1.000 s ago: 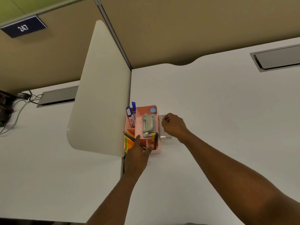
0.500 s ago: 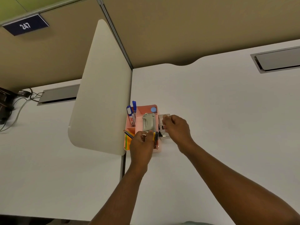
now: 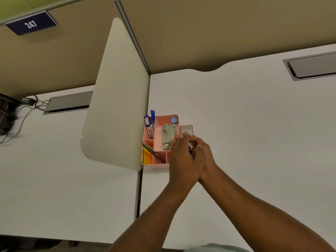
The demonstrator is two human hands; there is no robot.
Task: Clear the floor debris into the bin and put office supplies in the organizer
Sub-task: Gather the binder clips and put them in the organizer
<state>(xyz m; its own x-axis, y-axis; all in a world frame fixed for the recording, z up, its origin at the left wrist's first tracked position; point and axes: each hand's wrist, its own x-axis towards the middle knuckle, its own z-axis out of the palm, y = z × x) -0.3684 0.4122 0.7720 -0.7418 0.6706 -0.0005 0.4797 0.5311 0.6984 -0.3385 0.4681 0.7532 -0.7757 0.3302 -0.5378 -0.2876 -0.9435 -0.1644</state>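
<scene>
two markers [image 3: 149, 124], one pencil [image 3: 153, 152] — one organizer [image 3: 157, 165]

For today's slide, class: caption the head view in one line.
Both hands, left hand and right hand, meet over small metal clips beside a pink organizer on a white desk.

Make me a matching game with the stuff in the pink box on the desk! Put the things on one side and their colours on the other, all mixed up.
Things
1. marker caps
2. hole punch
3. pencil
4. organizer

Colours
A. pink
B. grey-green
C. dark with thin stripes
D. blue

Pairs: 1-D, 2-B, 3-C, 4-A
</scene>
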